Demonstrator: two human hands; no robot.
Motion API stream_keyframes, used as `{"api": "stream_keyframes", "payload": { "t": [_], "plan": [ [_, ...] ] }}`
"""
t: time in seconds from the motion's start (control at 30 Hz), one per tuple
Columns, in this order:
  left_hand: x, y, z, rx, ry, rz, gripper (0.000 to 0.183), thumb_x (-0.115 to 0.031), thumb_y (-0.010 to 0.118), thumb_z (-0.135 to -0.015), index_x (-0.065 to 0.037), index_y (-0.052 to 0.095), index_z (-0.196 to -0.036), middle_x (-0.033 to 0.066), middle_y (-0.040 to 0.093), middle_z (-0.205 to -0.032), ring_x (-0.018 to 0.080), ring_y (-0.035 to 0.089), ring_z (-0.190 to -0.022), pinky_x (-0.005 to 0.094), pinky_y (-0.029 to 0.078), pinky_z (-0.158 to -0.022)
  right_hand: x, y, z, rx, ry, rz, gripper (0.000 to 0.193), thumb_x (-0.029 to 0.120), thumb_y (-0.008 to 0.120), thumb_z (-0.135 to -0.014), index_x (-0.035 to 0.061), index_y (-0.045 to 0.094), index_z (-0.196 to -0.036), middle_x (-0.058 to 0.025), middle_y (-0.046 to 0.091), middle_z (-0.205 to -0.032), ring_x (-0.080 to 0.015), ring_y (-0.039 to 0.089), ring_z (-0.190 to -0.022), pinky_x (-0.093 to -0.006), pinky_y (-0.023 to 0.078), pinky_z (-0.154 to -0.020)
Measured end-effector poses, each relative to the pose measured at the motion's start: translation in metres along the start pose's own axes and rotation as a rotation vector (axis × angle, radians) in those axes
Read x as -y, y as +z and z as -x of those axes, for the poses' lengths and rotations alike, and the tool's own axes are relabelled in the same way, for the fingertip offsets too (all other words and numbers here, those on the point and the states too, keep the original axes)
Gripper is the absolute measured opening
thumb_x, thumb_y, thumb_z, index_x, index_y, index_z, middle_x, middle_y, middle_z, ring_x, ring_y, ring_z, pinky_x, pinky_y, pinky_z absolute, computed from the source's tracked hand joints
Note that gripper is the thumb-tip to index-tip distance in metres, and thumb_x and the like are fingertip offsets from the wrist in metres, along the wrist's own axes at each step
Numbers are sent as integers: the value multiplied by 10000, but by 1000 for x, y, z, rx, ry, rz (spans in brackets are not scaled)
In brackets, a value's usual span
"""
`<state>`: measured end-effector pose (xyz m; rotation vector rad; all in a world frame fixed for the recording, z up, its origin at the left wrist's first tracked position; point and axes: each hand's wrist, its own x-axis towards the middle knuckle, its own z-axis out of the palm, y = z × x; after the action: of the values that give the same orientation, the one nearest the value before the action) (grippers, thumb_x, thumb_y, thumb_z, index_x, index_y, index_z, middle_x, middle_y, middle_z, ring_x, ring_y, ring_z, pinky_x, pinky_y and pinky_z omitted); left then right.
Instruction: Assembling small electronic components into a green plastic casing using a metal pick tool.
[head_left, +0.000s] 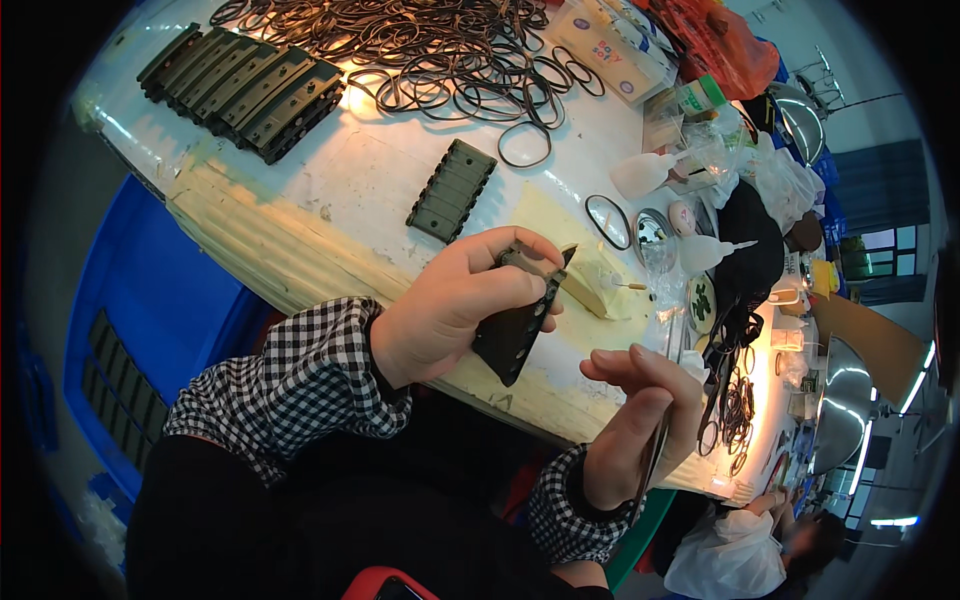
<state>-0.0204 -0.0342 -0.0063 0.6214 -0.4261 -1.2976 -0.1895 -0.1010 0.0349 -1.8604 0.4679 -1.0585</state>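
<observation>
My left hand (455,300) grips a dark olive, ridged plastic part (510,335) with a row of round holes along its side. The part is tilted above the table's near edge, and my fingers cover its upper end. My right hand (640,410) is raised to the right of it, apart from the part, with the fingers bent. A long, thin, dark strip-like tool (655,450) runs along the palm of that hand; its exact kind I cannot make out. Beyond my left hand, a similar ridged olive part (453,190) lies on the table.
Several olive parts stand in a row (245,90) at the far left, beside a heap of black rubber rings (440,50). A yellow block (597,280), squeeze bottles (643,175) and bags crowd the right. A blue bin (150,300) holds more parts. Another person (740,550) sits lower right.
</observation>
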Motion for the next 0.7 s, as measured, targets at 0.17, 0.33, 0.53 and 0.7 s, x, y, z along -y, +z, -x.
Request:
{"api": "stream_keyframes", "payload": {
  "t": [0.17, 0.33, 0.53, 0.7],
  "plan": [
    [4, 11, 1, -43, 103, -41, 323, -74, 547, -875, -25, 479, -1187, 76, 603, -993, 143, 585, -930, 295, 474, -853, -7, 15, 3, 77, 13, 158, 196, -3, 715, -793, 7, 566, -921, -201, 638, -1015, -262, 661, -888, -328, 524, -809],
    [2, 15, 10, -39, 164, -100, 381, -48, 537, -884, -25, 439, -1252, 87, 589, -1069, 145, 576, -1006, 306, 471, -905, -11, 23, 6, 141, -51, 310, 241, -72, 679, -804, 2, 475, -909, -178, 575, -1047, -244, 632, -959, -348, 546, -856],
    [4, 18, 14, -7, 202, -215, 370, -16, 509, -904, -24, 432, -1265, 90, 587, -1088, 130, 570, -1031, 296, 487, -902, -19, 20, 9, 144, -76, 336, 222, -91, 661, -811, 0, 477, -896, -171, 580, -1014, -223, 629, -925, -332, 547, -834],
    [3, 16, 11, -19, 238, -224, 367, -14, 521, -913, 2, 454, -1274, 108, 595, -1117, 153, 585, -1055, 304, 500, -911, -19, 18, 10, 44, -51, 271, 224, 72, 746, -794, 12, 546, -877, -204, 628, -992, -267, 651, -847, -342, 543, -750]
  ]
}}
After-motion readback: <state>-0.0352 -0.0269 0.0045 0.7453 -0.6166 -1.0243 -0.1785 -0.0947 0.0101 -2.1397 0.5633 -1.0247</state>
